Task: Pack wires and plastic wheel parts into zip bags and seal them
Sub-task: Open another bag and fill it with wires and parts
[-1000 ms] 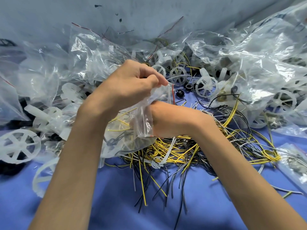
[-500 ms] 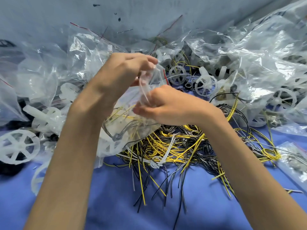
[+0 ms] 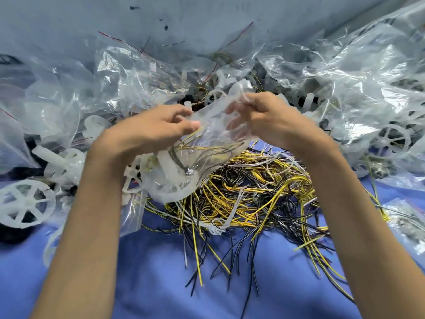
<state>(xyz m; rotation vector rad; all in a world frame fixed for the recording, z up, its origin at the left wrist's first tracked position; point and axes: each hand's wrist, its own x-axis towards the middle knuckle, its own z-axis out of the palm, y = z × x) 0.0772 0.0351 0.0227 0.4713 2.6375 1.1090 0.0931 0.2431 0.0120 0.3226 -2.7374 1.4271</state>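
I hold a small clear zip bag [image 3: 207,143] above the table with both hands. My left hand [image 3: 156,125] pinches its left top edge. My right hand [image 3: 269,118] grips the right top edge, fingers partly behind the plastic. Inside the bag lie yellow and black wires and a white plastic wheel part [image 3: 174,180] at the bottom. Under the bag a tangled heap of yellow, black and white wires [image 3: 253,194] lies on the blue cloth [image 3: 207,284]. A white spoked wheel [image 3: 23,203] lies at the left edge.
Crumpled clear plastic bags [image 3: 345,72] with more white wheels pile up along the back and right. Another heap of bags [image 3: 57,100] sits at the left. A filled small zip bag [image 3: 407,217] rests at the right edge. A grey wall [image 3: 184,17] stands behind.
My hands have moved apart along the bag's top; the right hand rose from under the bag to its right edge, and the bag now hangs spread between them.
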